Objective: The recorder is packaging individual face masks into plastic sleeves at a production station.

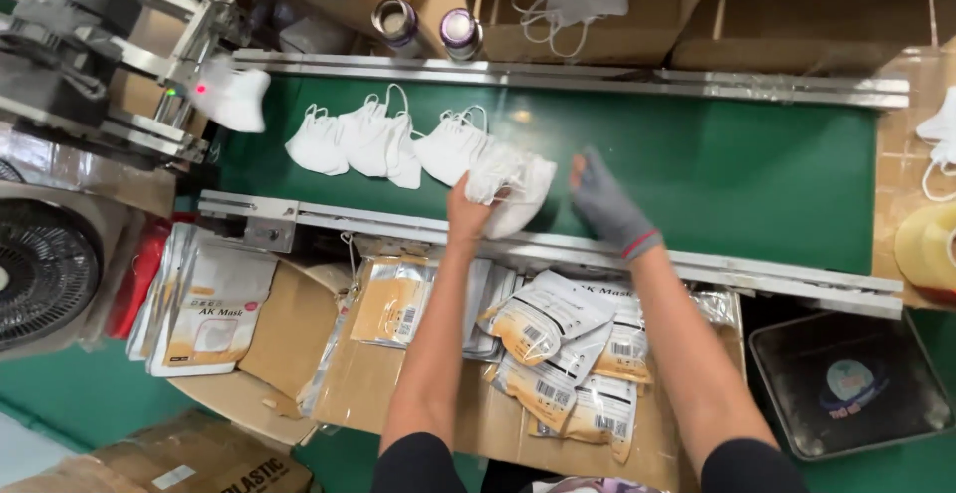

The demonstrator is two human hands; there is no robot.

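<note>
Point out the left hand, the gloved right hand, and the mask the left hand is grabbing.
left hand [466, 212], head view, back of hand.
right hand [604, 201], head view, grey glove's back.
white mask [520, 194], head view, folded body.

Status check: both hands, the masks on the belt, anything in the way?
Left hand gripping white masks on green belt. Gloved right hand open beside them. More masks queued left; nothing between.
</note>
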